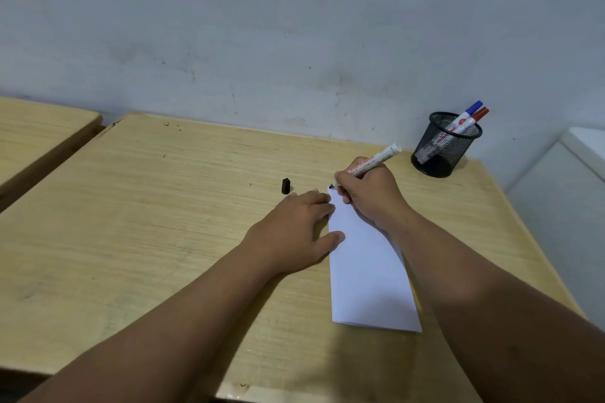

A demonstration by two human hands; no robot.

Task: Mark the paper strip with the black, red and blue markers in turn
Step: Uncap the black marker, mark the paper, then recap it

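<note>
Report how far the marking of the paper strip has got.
Done: the black marker is uncapped; its black cap stands on the desk. In hand: the right hand holds that marker with its tip at the far end of the paper strip, which the left hand pins flat. No mark shows yet. Left: the red marker and blue marker sit capped in the mesh pen holder.

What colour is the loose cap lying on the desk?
Black. The cap stands on the desk beside the left hand; head view.
</note>
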